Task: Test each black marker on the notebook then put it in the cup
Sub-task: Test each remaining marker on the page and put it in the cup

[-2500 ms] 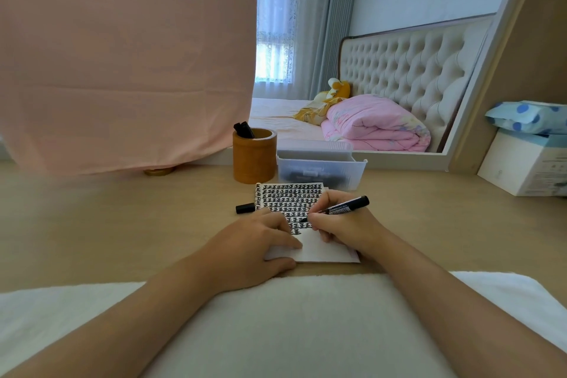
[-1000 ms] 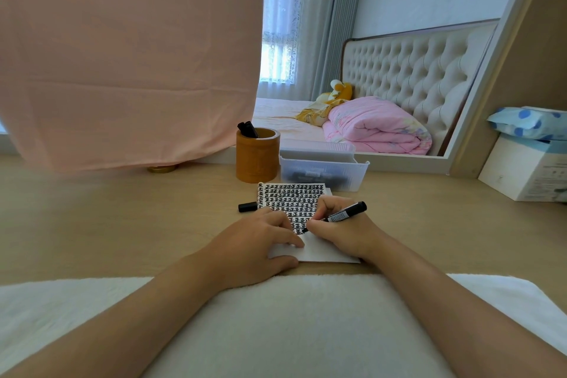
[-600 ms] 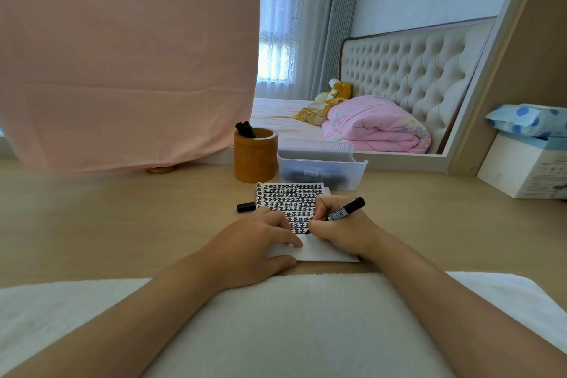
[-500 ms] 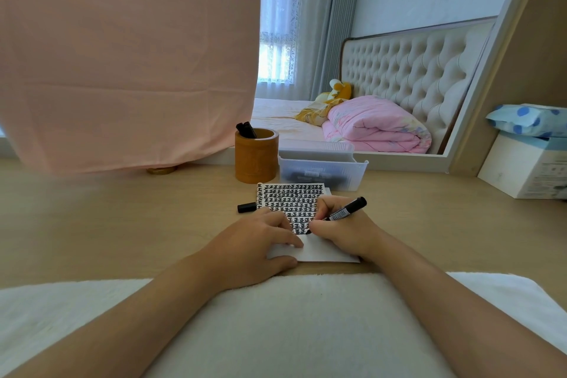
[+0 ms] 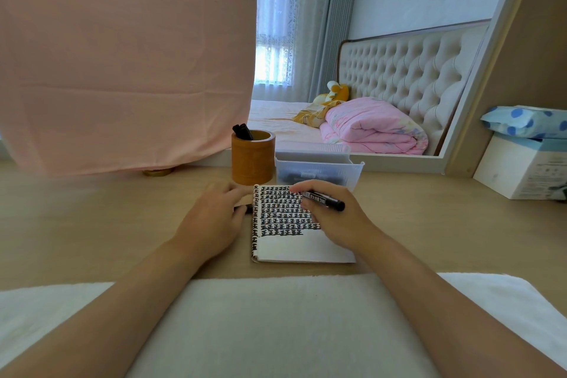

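Pink cloth (image 5: pixel 122 55) hanging to my left, mirror (image 5: pixel 399 9) showing a bed (image 5: pixel 276 120), white box (image 5: pixel 518 169) under a blue dotted pack (image 5: pixel 527 121), white towel (image 5: pixel 276 331) nearest me.

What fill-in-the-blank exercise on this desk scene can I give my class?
1. The right hand grips a marker coloured ____.
2. The brown cup holds ____ markers.
3. The left hand lies to the ____ of the notebook.
Missing words: black; two; left.
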A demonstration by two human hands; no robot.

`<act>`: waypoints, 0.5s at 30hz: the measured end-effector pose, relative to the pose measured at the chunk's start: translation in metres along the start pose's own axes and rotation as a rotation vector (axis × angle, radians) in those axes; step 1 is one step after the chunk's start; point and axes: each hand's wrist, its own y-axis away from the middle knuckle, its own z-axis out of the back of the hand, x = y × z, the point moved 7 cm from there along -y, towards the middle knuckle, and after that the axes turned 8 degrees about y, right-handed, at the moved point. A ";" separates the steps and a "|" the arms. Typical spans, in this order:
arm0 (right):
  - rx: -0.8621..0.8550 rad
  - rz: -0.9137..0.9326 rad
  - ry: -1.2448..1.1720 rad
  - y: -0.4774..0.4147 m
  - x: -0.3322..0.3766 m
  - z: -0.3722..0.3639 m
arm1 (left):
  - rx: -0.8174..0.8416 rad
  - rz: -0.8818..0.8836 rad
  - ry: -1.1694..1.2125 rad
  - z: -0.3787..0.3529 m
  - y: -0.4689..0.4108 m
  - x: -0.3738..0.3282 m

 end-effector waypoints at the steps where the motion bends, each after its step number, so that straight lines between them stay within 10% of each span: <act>1: 0.029 -0.016 -0.015 -0.001 0.000 -0.002 | 0.037 0.045 -0.044 -0.004 -0.001 0.007; 8: 0.050 -0.136 -0.268 -0.004 0.009 -0.003 | 0.128 0.109 -0.095 -0.013 -0.002 0.017; 15: -0.021 -0.025 0.044 -0.003 0.015 0.007 | 0.000 0.046 0.024 0.003 0.001 0.008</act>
